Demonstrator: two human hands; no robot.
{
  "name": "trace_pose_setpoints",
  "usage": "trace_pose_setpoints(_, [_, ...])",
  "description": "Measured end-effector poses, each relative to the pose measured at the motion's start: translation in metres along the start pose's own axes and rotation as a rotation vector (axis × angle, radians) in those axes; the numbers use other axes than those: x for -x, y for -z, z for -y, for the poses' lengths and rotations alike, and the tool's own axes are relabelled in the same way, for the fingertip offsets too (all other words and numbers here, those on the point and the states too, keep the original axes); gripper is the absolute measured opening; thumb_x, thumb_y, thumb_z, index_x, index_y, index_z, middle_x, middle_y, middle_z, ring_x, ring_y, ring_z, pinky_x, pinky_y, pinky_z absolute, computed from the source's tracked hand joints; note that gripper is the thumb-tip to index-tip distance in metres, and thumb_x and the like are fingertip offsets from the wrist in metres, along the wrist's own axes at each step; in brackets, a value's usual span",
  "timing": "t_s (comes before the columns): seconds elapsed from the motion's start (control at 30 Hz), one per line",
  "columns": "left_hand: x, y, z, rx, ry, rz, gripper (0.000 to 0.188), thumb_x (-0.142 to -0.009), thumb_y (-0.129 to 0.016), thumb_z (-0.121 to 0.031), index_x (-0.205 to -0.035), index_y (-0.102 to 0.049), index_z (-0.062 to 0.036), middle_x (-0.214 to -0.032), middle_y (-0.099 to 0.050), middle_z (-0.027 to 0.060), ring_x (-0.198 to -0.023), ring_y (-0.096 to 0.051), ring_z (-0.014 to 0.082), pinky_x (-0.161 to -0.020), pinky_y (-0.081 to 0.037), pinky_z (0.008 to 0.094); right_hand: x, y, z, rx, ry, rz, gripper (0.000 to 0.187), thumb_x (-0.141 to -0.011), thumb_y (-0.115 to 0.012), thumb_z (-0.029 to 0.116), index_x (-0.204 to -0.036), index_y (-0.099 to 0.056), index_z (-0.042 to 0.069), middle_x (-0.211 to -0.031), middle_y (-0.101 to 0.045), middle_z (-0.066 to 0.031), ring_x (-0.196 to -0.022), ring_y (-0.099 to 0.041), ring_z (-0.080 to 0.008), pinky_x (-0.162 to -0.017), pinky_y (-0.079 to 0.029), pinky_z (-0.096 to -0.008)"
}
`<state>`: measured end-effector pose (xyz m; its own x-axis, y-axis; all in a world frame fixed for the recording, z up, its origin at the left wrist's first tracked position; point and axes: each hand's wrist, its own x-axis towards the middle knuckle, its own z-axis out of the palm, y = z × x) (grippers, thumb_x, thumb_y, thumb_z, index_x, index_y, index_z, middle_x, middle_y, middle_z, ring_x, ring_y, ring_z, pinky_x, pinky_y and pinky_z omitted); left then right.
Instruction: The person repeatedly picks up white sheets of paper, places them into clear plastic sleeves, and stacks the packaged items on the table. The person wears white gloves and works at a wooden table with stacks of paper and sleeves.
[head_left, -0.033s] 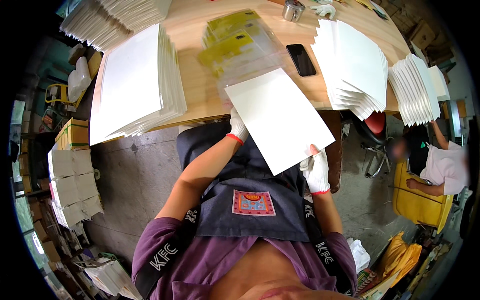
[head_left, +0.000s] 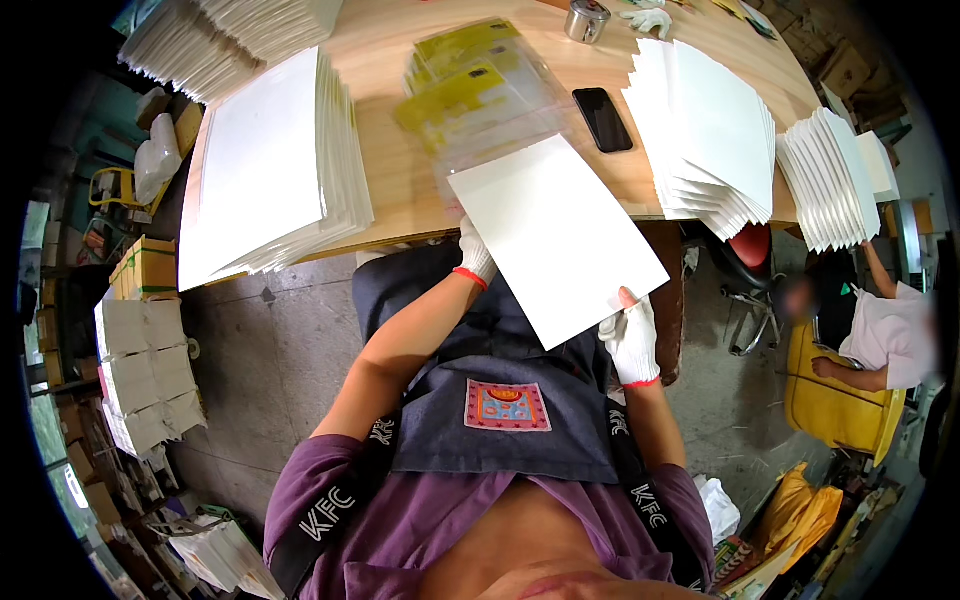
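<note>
A plain white sheet [head_left: 560, 245] is tilted over my lap and the table's front edge. My right hand [head_left: 632, 340], in a white glove with a red cuff, pinches its lower right corner, the bare thumb on top. My left hand [head_left: 478, 252], gloved the same way, is beside the sheet's left edge. Its fingers close at the near edge of a clear plastic sleeve [head_left: 455, 178], partly hidden by the sheet and blur. Beyond the sheet lie several overlapping clear sleeves with yellow-green printing [head_left: 465, 95], smeared by motion.
White sheets in sleeves form a stack [head_left: 265, 150] on the left; fanned white sheets [head_left: 710, 135] stand right. A black phone [head_left: 603, 120], a metal canister [head_left: 587, 20] and a spare glove [head_left: 650, 20] lie on the wooden table [head_left: 395, 215]. A person [head_left: 880, 335] sits at far right.
</note>
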<state>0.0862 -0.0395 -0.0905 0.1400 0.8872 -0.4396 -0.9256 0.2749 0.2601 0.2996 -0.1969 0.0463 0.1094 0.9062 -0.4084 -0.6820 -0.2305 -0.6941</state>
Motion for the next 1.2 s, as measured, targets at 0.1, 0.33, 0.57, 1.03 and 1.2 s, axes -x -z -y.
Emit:
trace_pose_setpoints(0.1, [0.029,-0.034,-0.008,0.005,0.058,-0.051,0.026,-0.095,-0.045,-0.011,-0.112,-0.054,0.0061,-0.102,-0.064,0.0151,-0.087,-0.064,0.0256,-0.076,-0.053,0.0328,-0.008,-0.002,-0.001,0.039,0.001,-0.036,0.024,-0.092,-0.053,0.015,-0.113,-0.049,0.004,-0.082,-0.06,-0.0065,-0.053,-0.057,-0.0129,-0.038,-0.042,-0.0233])
trace_pose_setpoints(0.33, [0.056,0.012,-0.018,-0.618,-0.245,-0.147,0.021,-0.091,-0.052,-0.006,-0.105,-0.057,0.0085,-0.095,-0.066,0.0158,-0.08,-0.066,0.0239,-0.07,-0.054,0.0311,-0.01,-0.01,-0.013,0.13,-0.059,-0.002,0.03,-0.094,-0.051,0.014,-0.12,-0.045,0.002,-0.084,-0.062,-0.0075,-0.047,-0.055,-0.0122,-0.034,-0.037,-0.0206])
trace_pose_setpoints(0.57, [0.08,0.019,-0.037,-1.2,-0.32,0.078,0.019,-0.089,-0.055,-0.006,-0.104,-0.061,0.0047,-0.098,-0.067,0.0139,-0.091,-0.065,0.0219,-0.079,-0.052,0.0299,-0.012,-0.007,-0.015,0.164,-0.134,0.053,0.029,-0.096,-0.049,0.02,-0.121,-0.044,0.007,-0.081,-0.062,-0.0061,-0.046,-0.054,-0.0121,-0.037,-0.038,-0.0235])
trace_pose_setpoints(1.03, [0.094,0.021,-0.036,-0.85,0.266,-0.025,0.027,-0.092,-0.057,-0.023,-0.111,-0.057,-0.0034,-0.099,-0.065,0.0096,-0.082,-0.064,0.0194,-0.069,-0.054,0.0305,-0.081,-0.042,-0.105,-0.348,-0.229,0.183,0.036,-0.099,-0.038,0.019,-0.13,-0.038,0.0,-0.124,-0.049,-0.0209,-0.107,-0.055,-0.0292,-0.091,-0.049,-0.0404])
trace_pose_setpoints(1.2, [0.113,0.039,-0.064,-0.764,0.294,-0.074,0.05,-0.089,-0.061,-0.031,-0.126,-0.043,-0.0029,-0.113,-0.059,0.0127,-0.084,-0.064,0.0216,-0.07,-0.054,0.0312,-0.065,-0.064,-0.075,0.744,-0.214,0.437,0.029,-0.098,-0.043,0.021,-0.114,-0.056,0.0,-0.072,-0.063,-0.0054,-0.058,-0.06,-0.0117,-0.053,-0.049,-0.0235])
